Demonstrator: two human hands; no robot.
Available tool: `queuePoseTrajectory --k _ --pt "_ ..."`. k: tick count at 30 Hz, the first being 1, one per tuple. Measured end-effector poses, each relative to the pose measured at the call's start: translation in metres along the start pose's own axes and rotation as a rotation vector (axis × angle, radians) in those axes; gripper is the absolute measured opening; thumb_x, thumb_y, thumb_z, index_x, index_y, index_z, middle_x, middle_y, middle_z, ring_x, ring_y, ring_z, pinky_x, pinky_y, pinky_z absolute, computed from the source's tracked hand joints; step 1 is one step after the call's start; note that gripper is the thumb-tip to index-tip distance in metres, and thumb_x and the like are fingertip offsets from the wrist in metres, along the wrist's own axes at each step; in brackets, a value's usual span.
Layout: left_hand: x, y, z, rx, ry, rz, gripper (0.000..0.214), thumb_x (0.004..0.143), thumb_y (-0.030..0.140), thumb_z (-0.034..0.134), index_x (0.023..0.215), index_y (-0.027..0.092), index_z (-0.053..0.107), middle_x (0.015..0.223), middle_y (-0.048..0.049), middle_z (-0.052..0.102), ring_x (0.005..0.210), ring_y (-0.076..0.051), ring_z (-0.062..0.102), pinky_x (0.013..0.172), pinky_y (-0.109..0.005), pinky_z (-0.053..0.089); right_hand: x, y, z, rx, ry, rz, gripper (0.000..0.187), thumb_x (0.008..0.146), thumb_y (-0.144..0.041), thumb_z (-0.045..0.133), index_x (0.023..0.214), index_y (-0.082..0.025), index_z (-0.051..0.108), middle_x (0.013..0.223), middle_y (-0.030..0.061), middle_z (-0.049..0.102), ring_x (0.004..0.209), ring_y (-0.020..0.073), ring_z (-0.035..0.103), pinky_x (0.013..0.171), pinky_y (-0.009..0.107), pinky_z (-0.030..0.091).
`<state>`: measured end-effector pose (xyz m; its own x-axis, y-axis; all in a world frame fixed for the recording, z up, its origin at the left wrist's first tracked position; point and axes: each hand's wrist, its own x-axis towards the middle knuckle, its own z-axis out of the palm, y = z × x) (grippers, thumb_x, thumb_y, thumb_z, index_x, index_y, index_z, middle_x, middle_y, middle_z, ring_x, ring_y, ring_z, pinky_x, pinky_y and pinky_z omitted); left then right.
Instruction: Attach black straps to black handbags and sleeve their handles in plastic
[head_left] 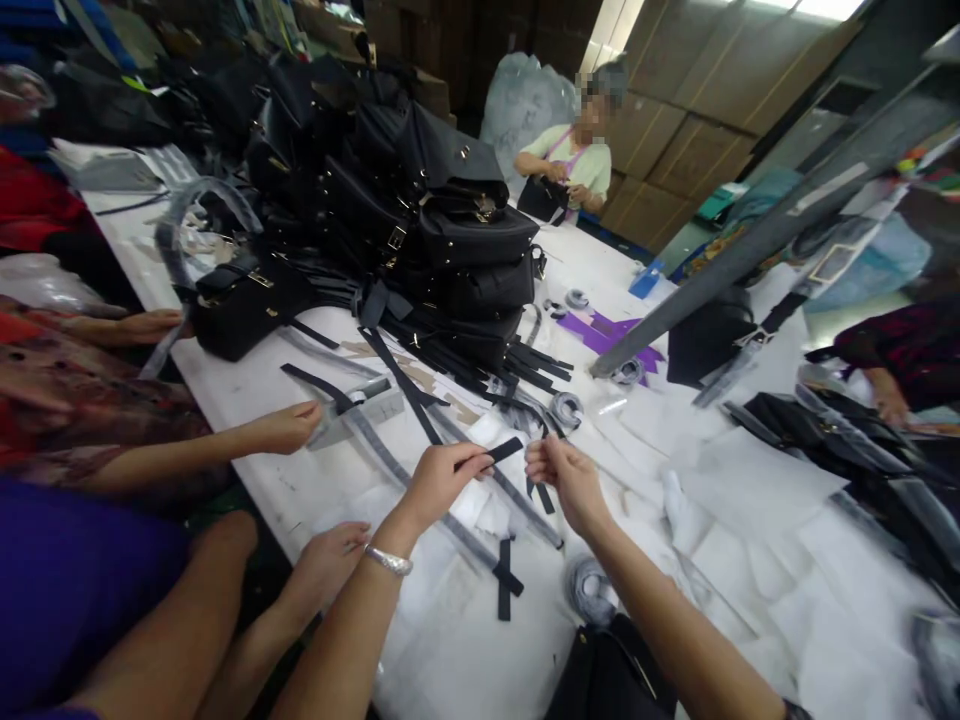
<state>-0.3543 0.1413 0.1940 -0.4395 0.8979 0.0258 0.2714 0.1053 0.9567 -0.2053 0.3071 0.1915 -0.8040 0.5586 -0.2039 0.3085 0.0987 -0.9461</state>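
Observation:
My left hand (439, 478), with a silver bracelet at the wrist, pinches one end of a short black strap (501, 451) above the white table (465, 640). My right hand (564, 475) is closed on another black strap piece (541, 494) that hangs down from its fingers. The two hands are close together, a few centimetres apart. More loose black straps (504, 580) lie on the white sheets just below them. A black bag (611, 675) sits at the table's near edge under my right forearm.
A tall pile of black bags (450, 220) fills the table's far left. Co-workers' hands (281, 428) rest on the left edge, one (330, 560) near my left wrist. Another person (577, 160) stands at the far end. Purple paper (600, 330) and a grey beam (750, 240) lie right.

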Motion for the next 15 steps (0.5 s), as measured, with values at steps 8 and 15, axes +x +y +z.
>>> queuePoseTrajectory --k 8,15 --pt "-0.030 0.038 0.004 -0.447 0.522 -0.045 0.026 0.082 0.037 0.070 0.093 0.014 0.072 0.079 -0.0060 0.075 0.072 -0.016 0.069 0.073 -0.026 0.054 -0.072 0.116 0.098 -0.233 -0.185 0.327 0.037 0.081 -0.045 0.065 0.057 -0.016 0.062 0.045 0.0006 0.058 0.043 0.0141 0.057 0.052 0.023 0.045" --pt "-0.070 0.102 0.022 -0.543 0.848 0.138 0.022 0.080 0.035 0.073 0.087 0.015 0.070 0.077 -0.0035 0.072 0.067 -0.013 0.066 0.070 -0.024 0.054 -0.073 0.137 0.148 -0.365 0.014 0.433 0.027 0.083 -0.045 0.064 0.085 -0.018 0.067 0.086 0.0060 0.071 0.087 0.0225 0.067 0.072 0.028 0.047"
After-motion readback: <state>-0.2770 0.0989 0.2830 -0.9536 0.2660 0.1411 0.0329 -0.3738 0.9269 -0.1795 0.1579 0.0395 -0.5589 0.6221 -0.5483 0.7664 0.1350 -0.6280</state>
